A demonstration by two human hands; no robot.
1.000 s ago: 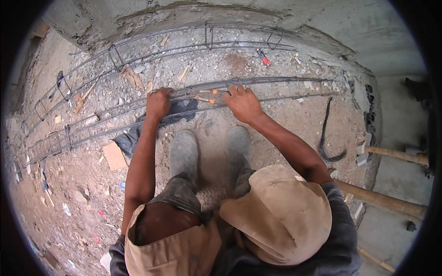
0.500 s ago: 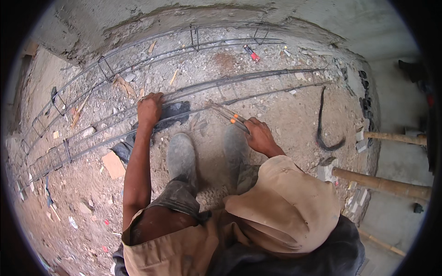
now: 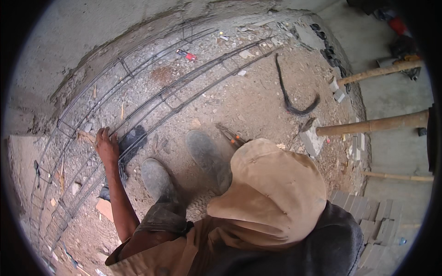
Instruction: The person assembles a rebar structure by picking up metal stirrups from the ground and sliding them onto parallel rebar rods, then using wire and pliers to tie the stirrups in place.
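Observation:
My left hand (image 3: 107, 148) lies over a bar of the nearer rebar cage (image 3: 177, 109), its fingers bent around the steel, close to a black plastic scrap (image 3: 132, 140). This long, narrow cage of bars and stirrups is on the ground ahead of my feet. A broad tan sleeve (image 3: 271, 188) hides my right hand. Pincers (image 3: 229, 134) with orange marks on the handles stick out past that sleeve, jaws toward the cage; whether my hand is on them is hidden. My two dusty boots (image 3: 159, 177) stand between the cage and me.
A second rebar cage (image 3: 92, 103) runs along the concrete wall (image 3: 50, 60). A red-handled tool (image 3: 186, 55) lies beside it. To the right are a bent black strand (image 3: 287, 99), bamboo poles (image 3: 377, 123) and stacked grey blocks (image 3: 375, 221). Rubble and chips litter the floor.
The view has swung, shifting the cages and boots left and tilting them. My right hand, earlier seen gripping the pincers, has gone behind the sleeve. My left hand stays at the nearer cage.

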